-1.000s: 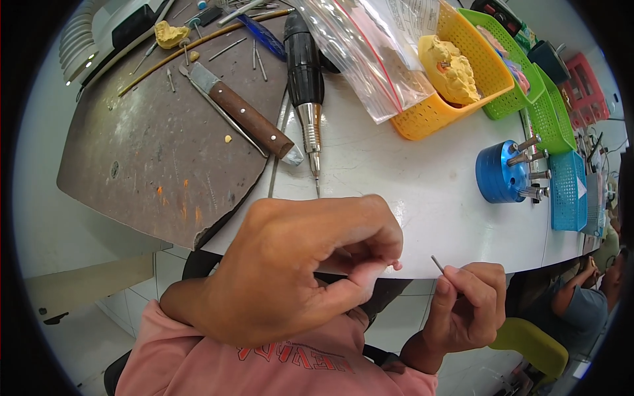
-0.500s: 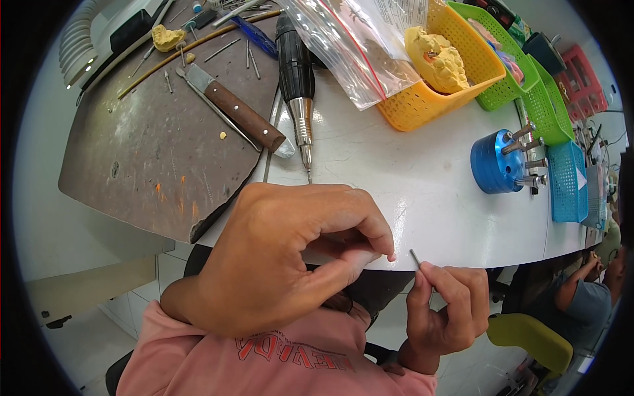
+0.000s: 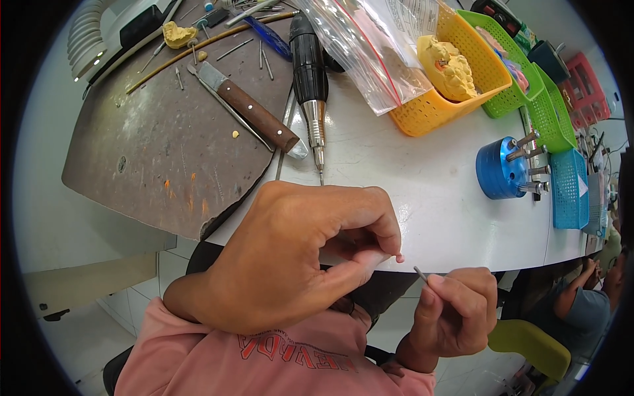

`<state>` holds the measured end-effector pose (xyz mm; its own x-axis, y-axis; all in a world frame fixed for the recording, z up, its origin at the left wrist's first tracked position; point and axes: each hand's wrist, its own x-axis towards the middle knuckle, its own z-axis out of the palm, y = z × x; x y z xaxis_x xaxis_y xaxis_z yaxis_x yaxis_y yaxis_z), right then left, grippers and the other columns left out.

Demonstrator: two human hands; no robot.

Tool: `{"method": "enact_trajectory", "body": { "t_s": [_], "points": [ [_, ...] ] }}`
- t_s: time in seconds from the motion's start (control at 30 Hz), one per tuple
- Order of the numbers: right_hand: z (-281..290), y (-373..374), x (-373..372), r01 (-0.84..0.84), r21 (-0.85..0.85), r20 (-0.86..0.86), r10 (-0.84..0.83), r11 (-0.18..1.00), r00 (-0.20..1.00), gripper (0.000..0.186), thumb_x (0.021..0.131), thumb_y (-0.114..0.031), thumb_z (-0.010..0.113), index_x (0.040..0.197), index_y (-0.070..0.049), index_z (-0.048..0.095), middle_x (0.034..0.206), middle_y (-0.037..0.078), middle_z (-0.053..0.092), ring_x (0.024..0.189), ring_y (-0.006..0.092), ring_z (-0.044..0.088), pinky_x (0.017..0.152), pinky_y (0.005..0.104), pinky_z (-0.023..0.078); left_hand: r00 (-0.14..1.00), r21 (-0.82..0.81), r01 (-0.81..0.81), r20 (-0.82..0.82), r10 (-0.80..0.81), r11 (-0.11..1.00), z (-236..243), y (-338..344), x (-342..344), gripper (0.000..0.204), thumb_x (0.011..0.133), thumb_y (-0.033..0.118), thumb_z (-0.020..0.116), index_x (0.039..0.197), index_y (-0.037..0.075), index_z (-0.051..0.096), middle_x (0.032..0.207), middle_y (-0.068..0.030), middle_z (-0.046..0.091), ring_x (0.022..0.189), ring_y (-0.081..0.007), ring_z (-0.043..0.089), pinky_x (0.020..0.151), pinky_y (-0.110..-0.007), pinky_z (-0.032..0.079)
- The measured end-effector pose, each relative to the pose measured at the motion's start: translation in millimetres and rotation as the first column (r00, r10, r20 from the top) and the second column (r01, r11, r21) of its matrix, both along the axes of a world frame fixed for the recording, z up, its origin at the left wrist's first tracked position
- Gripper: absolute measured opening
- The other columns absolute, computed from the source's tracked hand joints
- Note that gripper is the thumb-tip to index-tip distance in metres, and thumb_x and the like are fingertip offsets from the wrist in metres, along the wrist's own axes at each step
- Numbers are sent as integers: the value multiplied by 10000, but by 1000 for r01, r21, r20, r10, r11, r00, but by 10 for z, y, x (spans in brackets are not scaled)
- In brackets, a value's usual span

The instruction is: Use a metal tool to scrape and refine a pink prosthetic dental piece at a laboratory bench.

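My left hand (image 3: 297,251) is closed in a pinch, thumb against fingertips, over the front edge of the white table. A tiny pinkish piece (image 3: 400,258) pokes out at its fingertips; most of it is hidden and its kind does not show. To the right, my right hand (image 3: 456,307) pinches a thin grey metal rod (image 3: 419,272) between thumb and forefinger. The rod's tip points toward the pink piece, with a small gap between them. Beyond my left hand lies a black and silver rotary handpiece (image 3: 310,86), a thin bit at its near end.
A brown board (image 3: 152,132) at the left bears a wooden-handled knife (image 3: 254,112), metal instruments and a yellow plaster piece (image 3: 179,35). A blue bur holder (image 3: 502,168) stands at the right. Behind it are a yellow basket (image 3: 422,122), green baskets and a plastic bag (image 3: 370,66).
The view has shifted slightly, so the table things sit a little further right and lower. My right hand has turned a little with the rod; both hands keep their pinch.
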<state>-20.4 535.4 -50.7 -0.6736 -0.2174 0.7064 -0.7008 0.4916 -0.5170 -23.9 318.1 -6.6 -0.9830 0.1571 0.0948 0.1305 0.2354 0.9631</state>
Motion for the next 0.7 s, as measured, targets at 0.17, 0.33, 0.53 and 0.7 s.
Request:
{"method": "enact_trajectory", "body": {
  "t_s": [0.17,0.33,0.53,0.7],
  "points": [
    [-9,-49,-50,-42,12,36,41,999,999,133,856,-90,805,931,-16,724,733,45,600,632,158,516,574,282,368,999,-19,6,-32,-6,1000,-16,-24,-4,156,765,-145,657,859,-35,714,882,-123,761,815,-169,760,739,-266,614],
    [-7,-56,-71,-43,31,18,43,999,999,141,854,-95,812,937,-18,727,730,46,607,627,158,518,557,277,364,999,-18,18,-47,-19,1000,-27,-29,-10,153,764,-142,654,852,-31,711,884,-124,762,809,-175,761,729,-269,613],
    [-19,-54,-91,-79,8,9,79,997,997,136,861,-103,810,925,-20,723,728,47,610,625,158,517,558,278,365,998,-22,25,-49,-26,999,-28,-34,-11,153,764,-147,655,848,-30,705,887,-123,763,809,-174,763,731,-265,612],
    [-10,-54,-85,-97,17,16,97,995,995,131,881,-114,796,917,-21,712,733,53,611,633,163,521,567,282,373,1000,2,20,-2,-20,1000,-11,-31,-3,146,797,-148,660,875,-30,696,891,-117,763,832,-168,767,738,-262,612]
  ]
}}
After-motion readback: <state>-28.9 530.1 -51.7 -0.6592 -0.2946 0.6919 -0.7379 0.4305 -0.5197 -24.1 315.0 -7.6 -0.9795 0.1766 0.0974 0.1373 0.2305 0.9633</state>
